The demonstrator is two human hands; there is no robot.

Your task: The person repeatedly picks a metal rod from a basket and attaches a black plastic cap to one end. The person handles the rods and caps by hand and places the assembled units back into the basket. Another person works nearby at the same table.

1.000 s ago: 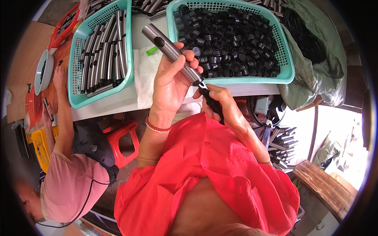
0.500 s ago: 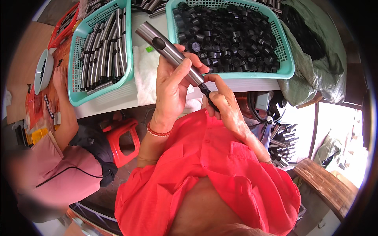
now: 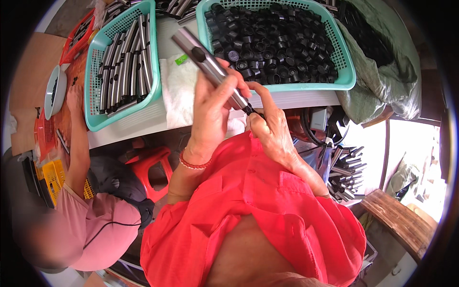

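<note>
The left hand [image 3: 210,107] is wrapped around the lower half of a shiny metal tube [image 3: 193,45], its thumb laid along the near side. The tube slants in front of the red shirt [image 3: 253,191], its bare end pointing toward eleven o'clock and its lower end toward five; a dark oval hole shows near the upper end. The right hand [image 3: 271,126] is pinched narrow around a black piece [image 3: 249,110] at the tube's lower end, most of that piece hidden by the fingers; how far it sits inside the tube I cannot tell. Taking the hands as the clock's centre, a turquoise basket [image 3: 89,91] of similar tubes [image 3: 123,71] sits at ten o'clock and another turquoise basket [image 3: 311,87] full of black caps [image 3: 272,48] at one, both on a white table [image 3: 112,136]. A white cloth [image 3: 178,93] lies between nine and ten, and a green sack [image 3: 366,91] slumps between two and three. At four o'clock are more metal tubes [image 3: 345,172] and a wooden board [image 3: 399,222]. A red stool [image 3: 153,165] and a co-worker in a pink shirt [image 3: 107,229] are at eight.
</note>
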